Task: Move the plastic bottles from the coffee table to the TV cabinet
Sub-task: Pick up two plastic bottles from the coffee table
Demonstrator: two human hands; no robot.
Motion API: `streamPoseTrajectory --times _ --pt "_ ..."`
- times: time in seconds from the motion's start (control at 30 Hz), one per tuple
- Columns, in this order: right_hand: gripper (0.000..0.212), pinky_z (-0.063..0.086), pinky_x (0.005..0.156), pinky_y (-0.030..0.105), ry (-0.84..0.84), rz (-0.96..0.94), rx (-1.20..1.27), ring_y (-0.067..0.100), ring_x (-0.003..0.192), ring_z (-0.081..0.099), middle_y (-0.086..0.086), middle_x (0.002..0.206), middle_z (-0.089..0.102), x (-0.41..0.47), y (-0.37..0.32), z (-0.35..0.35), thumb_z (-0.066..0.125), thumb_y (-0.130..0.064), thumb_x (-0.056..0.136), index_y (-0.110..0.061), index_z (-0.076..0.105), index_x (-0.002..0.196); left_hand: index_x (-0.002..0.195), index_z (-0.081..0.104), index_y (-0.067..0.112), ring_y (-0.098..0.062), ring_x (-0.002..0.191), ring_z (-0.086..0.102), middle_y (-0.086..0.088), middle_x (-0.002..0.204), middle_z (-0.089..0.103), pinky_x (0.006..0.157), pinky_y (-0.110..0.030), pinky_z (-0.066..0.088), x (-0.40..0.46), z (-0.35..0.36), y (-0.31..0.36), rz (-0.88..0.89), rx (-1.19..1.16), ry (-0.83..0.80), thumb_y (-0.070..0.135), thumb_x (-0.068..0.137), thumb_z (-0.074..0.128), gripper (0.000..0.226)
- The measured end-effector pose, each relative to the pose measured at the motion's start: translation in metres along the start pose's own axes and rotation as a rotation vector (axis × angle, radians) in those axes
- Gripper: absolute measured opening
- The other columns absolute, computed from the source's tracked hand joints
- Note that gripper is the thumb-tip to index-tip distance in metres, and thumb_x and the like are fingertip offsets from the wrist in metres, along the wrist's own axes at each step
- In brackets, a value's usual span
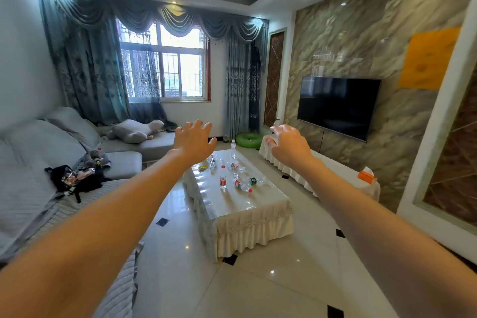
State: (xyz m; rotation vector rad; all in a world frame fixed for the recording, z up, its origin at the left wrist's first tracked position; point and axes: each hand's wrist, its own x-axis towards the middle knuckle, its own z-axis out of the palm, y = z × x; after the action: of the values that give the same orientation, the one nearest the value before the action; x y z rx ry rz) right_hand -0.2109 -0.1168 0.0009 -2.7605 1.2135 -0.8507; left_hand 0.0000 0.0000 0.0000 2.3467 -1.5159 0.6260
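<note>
Living room, glossy tiled floor (258,279), marble-look wall with a wall-mounted TV (338,107) on the right. Coffee table (247,204) stood mid-room under a cream frilled cloth with a clear plastic cover.

Plastic bottles were all on the coffee table, none on the TV cabinet (333,168):
- red-cap bottle (222,180) upright near the table's middle
- red-label bottle (242,185) lying on its side just right of it
- green-label bottle (255,181) also lying down, touching or nearly touching the red-label one; couldn't tell which
- tall clear bottle (233,148) upright at the far end
- a few more clear ones clustered between, too small to separate

Hands: both raised in the air, well above and short of the table, touching no bottle. Left hand (193,139) had fingers spread apart and straight, palm facing away. Right hand (290,146) had fingers apart, loosely bent, holding nothing. In frame the far bottles sat between the two hands, the nearer ones below them.

Outward: TV cabinet ran along the right wall under the TV, draped in a matching cream cloth, with an orange box (365,177) on its near end. Grey sofa (64,162) on the left, black bag (72,181) on it. Green inflatable ring (249,140) on the floor past the table. Curtained window (165,70) at the back.
</note>
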Motion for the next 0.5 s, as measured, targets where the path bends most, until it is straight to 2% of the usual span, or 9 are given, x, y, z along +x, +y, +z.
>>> streamPoseTrajectory --times 0.23,0.5 --pt "0.052 0.030 0.109 0.044 -0.036 0.020 -0.019 0.030 0.137 0.029 0.014 0.148 0.036 0.046 0.016 0.041 0.036 -0.040 0.098 -0.011 0.036 0.142 0.138 0.039 0.019 -0.031 0.131 0.037 -0.007 0.145 0.039 0.105 -0.047 0.031 0.033 0.046 -0.011 -0.051 0.037 -0.044 0.044 0.095 0.039 0.049" --pt "0.051 0.031 0.109 0.044 -0.037 -0.006 -0.020 0.031 0.135 0.032 0.015 0.146 0.039 0.140 0.056 0.097 0.038 -0.039 0.098 -0.011 0.039 0.140 0.140 0.037 0.019 -0.030 0.133 0.035 -0.008 0.146 0.038 0.108 -0.048 0.028 0.116 0.104 -0.015 -0.081 0.047 -0.074 0.044 0.096 0.040 0.050"
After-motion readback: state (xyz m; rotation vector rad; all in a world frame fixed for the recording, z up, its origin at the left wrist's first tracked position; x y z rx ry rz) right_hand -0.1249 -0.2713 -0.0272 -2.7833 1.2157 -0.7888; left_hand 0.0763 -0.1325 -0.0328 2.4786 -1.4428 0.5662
